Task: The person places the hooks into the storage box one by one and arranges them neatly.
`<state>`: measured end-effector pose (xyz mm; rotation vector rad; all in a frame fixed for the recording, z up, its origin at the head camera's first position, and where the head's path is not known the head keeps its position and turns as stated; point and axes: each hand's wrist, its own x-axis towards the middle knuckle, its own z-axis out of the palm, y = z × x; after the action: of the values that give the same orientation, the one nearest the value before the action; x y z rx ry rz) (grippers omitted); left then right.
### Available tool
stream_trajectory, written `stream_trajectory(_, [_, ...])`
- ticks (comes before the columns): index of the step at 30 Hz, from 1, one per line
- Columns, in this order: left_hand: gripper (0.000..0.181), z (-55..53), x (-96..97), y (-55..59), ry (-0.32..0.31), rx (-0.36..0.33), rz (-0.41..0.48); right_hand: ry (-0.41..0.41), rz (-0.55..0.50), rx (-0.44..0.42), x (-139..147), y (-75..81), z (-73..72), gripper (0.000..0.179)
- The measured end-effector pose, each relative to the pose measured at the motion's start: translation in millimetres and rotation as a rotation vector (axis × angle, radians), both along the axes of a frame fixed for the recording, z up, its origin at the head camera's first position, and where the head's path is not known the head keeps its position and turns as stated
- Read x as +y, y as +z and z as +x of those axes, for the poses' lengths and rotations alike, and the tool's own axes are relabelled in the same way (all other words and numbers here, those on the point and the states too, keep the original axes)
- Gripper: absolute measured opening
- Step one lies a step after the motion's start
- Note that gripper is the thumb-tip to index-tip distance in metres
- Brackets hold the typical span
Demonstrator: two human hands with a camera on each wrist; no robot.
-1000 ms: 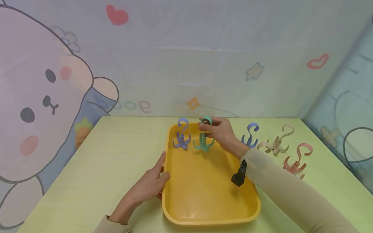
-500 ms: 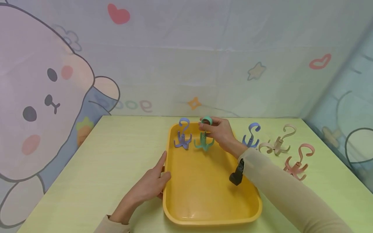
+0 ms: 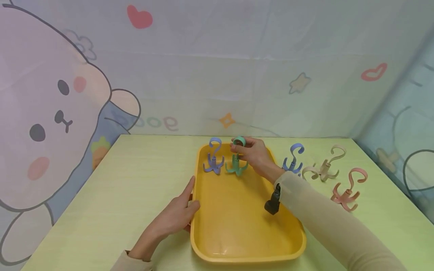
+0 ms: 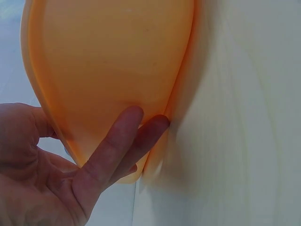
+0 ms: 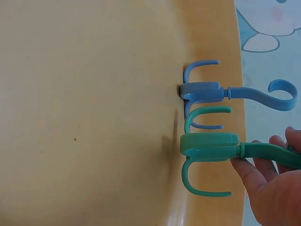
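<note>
My right hand point(image 3: 255, 153) pinches the curved neck of a green multi-prong hanging hook point(image 3: 237, 166) at the far end of a yellow tray point(image 3: 244, 259). In the right wrist view the green hook point(image 5: 211, 147) stands upright, its prongs low by the tray's far wall. Close beside it stands a blue hook point(image 3: 213, 165) of the same kind, also inside the tray. My left hand point(image 3: 174, 216) holds the tray's left side. In the left wrist view that hand point(image 4: 89, 174) has its fingers against the outer wall point(image 4: 117, 61) and its thumb at the rim.
To the right of the tray, on the pale green table point(image 3: 149, 169), are another blue hook point(image 3: 292, 163), a beige hook point(image 3: 324, 169) and a pink hook point(image 3: 346, 197). A cartoon-printed backdrop point(image 3: 203, 75) rises behind the table's far edge.
The green hook has shifted slightly left, nearer the blue hook in the tray, and my right forearm has swung a little left. My left hand keeps its place on the tray.
</note>
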<state>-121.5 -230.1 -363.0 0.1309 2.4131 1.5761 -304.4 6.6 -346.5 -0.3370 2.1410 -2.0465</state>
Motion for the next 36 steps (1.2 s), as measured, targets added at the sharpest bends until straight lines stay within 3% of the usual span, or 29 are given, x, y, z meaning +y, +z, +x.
stream_trajectory(20, [0.080, -2.8, 2.4, 0.8, -0.001, 0.001, 0.001, 0.020, 0.000, -0.003, -1.7, -7.4, -8.7, 0.039])
stream_trajectory(36, [0.080, -2.4, 2.0, -1.2, 0.005, -0.012, 0.010, 0.036, 0.079, 0.006, -2.2, -8.0, -6.3, 0.045])
